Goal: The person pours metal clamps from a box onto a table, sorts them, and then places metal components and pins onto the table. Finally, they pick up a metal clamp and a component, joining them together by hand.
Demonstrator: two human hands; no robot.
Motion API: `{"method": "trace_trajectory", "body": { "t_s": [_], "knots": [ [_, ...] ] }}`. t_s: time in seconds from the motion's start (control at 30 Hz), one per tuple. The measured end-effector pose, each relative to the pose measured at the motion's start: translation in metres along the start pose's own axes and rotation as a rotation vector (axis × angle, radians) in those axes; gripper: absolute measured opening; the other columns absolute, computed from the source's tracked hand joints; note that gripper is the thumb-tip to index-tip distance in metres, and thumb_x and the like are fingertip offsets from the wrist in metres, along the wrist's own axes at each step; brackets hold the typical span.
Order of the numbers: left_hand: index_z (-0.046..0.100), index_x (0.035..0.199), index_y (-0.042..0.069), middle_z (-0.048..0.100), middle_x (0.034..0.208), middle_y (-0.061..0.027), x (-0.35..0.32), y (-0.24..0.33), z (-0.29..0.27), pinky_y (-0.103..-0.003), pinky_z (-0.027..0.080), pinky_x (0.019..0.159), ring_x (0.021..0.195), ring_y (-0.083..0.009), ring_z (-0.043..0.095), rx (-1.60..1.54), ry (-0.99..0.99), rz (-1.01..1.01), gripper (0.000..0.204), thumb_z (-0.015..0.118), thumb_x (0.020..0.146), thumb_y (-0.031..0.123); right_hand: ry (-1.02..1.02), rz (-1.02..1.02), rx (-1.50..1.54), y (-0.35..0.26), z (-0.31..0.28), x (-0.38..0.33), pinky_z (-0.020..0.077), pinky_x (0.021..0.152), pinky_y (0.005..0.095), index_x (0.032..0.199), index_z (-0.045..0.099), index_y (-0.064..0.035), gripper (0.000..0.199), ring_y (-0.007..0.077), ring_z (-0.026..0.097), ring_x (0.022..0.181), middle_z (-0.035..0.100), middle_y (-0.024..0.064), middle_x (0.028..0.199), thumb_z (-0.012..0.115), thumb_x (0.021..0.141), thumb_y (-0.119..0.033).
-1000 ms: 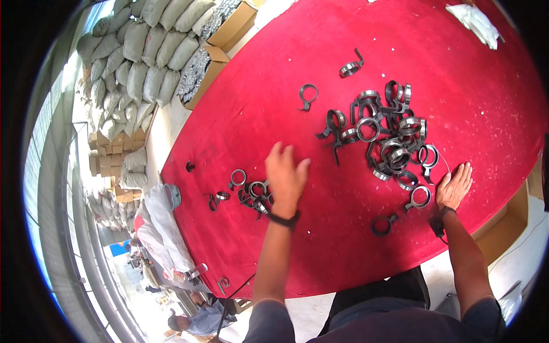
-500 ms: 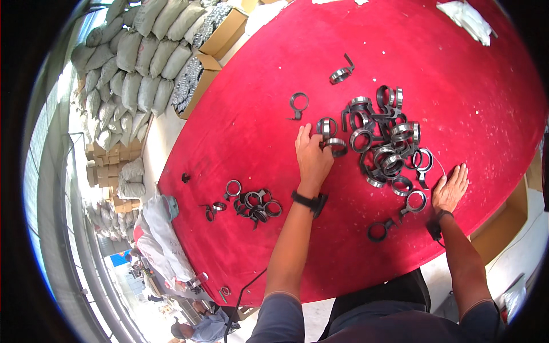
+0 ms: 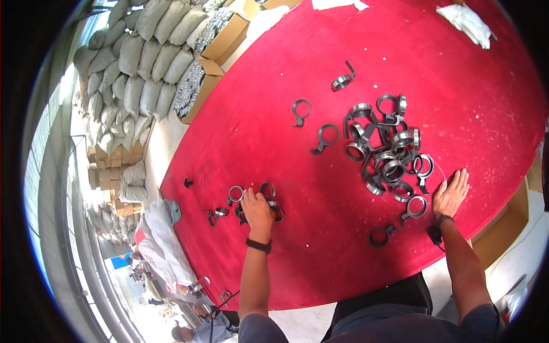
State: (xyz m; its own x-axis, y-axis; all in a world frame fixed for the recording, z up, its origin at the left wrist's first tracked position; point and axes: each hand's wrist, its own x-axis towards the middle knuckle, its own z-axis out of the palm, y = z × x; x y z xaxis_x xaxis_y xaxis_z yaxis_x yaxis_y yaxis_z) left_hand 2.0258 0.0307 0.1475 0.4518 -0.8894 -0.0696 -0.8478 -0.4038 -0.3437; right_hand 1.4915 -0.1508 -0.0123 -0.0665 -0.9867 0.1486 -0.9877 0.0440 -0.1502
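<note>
Rings (image 3: pixel 230 195) flank the left hand (image 3: pixel 258 212), grip unclear; the right hand (image 3: pixel 450 196) lies spread.

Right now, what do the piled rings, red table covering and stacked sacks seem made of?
Piled rings: probably metal; bright glints on smooth bands, duller dark tabs. Red covering: likely fabric; matte, faintly creased. Stacked sacks: perhaps woven plastic; dull grey, bulging, weave unclear.
</note>
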Motion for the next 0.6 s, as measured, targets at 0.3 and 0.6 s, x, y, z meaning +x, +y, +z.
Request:
{"method": "trace_trajectory", "body": {
  "t_s": [0.3, 0.6],
  "knots": [
    [0.053, 0.133, -0.008, 0.056, 0.136, -0.0299, 0.165, 0.093, -0.050, -0.047, 0.042, 0.112, 0.131, -0.0442, 0.052, -0.329, 0.214, 0.262, 0.077, 0.086, 0.074, 0.028, -0.008, 0.005, 0.004, 0.003, -0.002, 0.000, 0.0130, 0.126, 0.0538, 0.150, 0.038, 0.0049, 0.061, 0.0388, 0.020, 0.155, 0.028, 0.0222, 0.165, 0.046, 0.100, -0.029],
    [0.061, 0.131, 0.013, 0.063, 0.122, -0.0196, 0.211, 0.167, -0.009, -0.051, 0.048, 0.101, 0.119, -0.0385, 0.059, -0.300, -0.131, 0.268, 0.060, 0.084, 0.078, 0.031, -0.005, 0.003, -0.005, 0.004, -0.005, 0.003, 0.0129, 0.126, 0.0543, 0.150, 0.039, 0.0055, 0.061, 0.0390, 0.021, 0.155, 0.028, 0.0225, 0.165, 0.047, 0.100, -0.028]
  ]
}}
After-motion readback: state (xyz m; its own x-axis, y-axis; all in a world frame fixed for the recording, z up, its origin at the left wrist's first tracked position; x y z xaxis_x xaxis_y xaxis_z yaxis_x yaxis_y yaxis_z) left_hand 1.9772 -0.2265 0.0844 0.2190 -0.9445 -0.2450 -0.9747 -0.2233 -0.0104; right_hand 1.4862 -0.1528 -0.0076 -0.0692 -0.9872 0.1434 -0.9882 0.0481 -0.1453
